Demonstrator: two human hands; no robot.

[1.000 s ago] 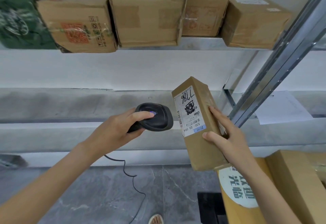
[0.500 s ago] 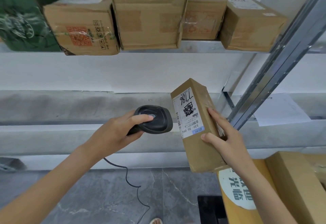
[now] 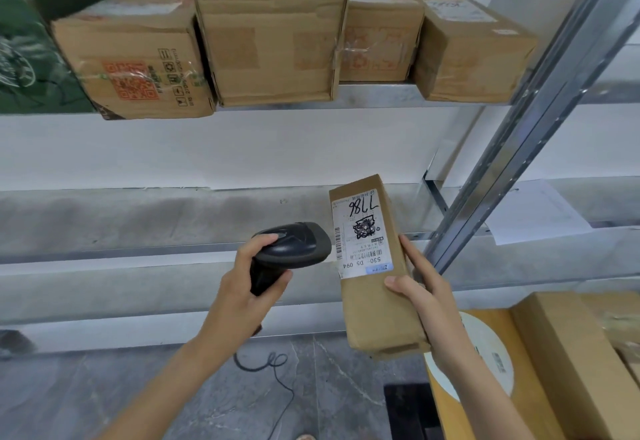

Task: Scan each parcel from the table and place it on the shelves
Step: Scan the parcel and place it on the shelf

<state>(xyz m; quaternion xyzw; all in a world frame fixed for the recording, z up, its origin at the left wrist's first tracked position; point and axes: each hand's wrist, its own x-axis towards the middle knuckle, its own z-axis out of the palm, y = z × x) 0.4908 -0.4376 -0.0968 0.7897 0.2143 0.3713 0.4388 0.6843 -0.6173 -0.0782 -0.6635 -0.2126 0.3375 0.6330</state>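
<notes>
**Parcel held up to the scanner in front of the shelves**

A black handheld scanner (image 3: 289, 252) is gripped in the left hand (image 3: 247, 296), the fingers wrapped round its handle, its head pointed right toward the parcel's label (image 3: 362, 237). A slim brown parcel (image 3: 375, 287) is held nearly upright in the right hand (image 3: 424, 292), the fingers grasping its right edge with the thumb on the front face. The parcel is kept in the air, just right of the scanner, near the metal upright (image 3: 540, 117). On the upper shelf (image 3: 377, 95), four cardboard boxes (image 3: 273, 38) are lined up beside a green package (image 3: 27, 62) at the far left. More brown boxes (image 3: 568, 363) are seen at the near right. A coiled cable (image 3: 266, 361) is seen below the scanner, above the grey floor (image 3: 104, 391).
</notes>
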